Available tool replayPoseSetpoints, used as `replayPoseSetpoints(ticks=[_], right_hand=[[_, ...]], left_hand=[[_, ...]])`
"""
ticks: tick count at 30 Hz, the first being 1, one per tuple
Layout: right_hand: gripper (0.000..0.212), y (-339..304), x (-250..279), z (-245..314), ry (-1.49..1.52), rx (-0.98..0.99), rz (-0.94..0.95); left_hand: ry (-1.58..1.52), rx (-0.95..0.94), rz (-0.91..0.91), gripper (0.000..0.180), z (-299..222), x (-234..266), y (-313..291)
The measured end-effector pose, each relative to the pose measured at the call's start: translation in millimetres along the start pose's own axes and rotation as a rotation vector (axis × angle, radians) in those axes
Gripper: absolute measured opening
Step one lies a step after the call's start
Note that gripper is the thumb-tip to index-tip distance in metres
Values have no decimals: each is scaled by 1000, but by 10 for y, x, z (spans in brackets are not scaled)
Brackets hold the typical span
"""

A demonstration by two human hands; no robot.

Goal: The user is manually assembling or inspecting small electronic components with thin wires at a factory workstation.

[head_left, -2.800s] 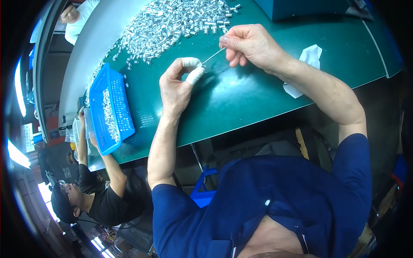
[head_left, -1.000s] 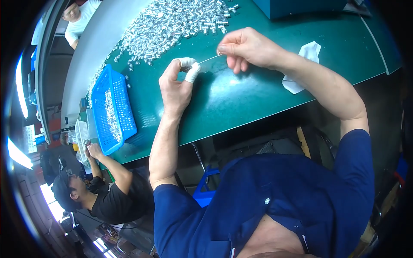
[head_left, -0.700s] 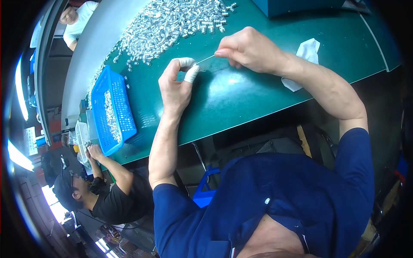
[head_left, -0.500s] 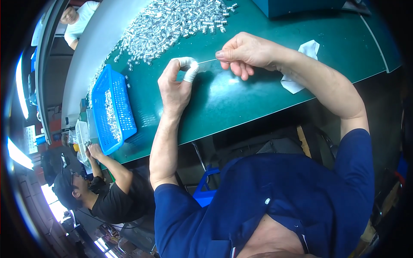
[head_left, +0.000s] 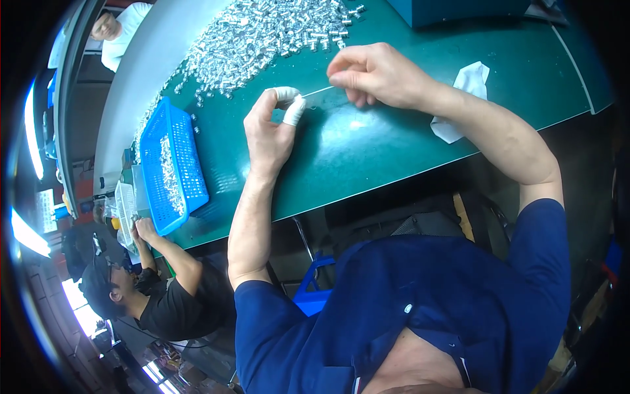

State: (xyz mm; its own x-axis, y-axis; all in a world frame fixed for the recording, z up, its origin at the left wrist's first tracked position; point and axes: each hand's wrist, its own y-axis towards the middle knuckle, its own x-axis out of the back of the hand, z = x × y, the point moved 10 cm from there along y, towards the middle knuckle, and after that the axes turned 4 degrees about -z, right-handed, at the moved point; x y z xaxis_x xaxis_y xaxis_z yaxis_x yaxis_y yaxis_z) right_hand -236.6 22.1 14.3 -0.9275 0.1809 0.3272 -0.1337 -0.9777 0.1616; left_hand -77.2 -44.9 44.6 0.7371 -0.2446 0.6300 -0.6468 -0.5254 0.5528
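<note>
Above the green table (head_left: 367,151), my left hand (head_left: 270,134) pinches with white-wrapped thumb and forefinger. A thin, pale rod (head_left: 318,91) runs from those fingertips across to my right hand (head_left: 374,75). The thumb and forefinger of the right hand close on the rod's other end, and its remaining fingers curl below, slightly blurred. Anything small inside the left pinch is hidden by the wrappings. Beyond both hands lies a big heap of small, shiny metal fittings (head_left: 262,43).
A blue mesh basket (head_left: 190,177) with small metal parts stands on the left. A crumpled white cloth (head_left: 471,80) lies under my right forearm. At the back right sits a dark teal box (head_left: 453,12). A co-worker in black (head_left: 177,295) handles something at the far left.
My right hand has risen slightly and turned, its fingers curling more. The left hand has shifted a little to the right, still pinching. The rod stays between them.
</note>
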Motion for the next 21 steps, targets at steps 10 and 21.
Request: replayPoseSetpoints(ticks=[10, 21], right_hand=[[26, -41, -136, -151, 74, -276, 159], [28, -46, -5, 276, -291, 260, -11]], left_hand=[[3, -28, -11, 15, -61, 28, 2], [-105, 76, 8, 16, 51, 7, -17]])
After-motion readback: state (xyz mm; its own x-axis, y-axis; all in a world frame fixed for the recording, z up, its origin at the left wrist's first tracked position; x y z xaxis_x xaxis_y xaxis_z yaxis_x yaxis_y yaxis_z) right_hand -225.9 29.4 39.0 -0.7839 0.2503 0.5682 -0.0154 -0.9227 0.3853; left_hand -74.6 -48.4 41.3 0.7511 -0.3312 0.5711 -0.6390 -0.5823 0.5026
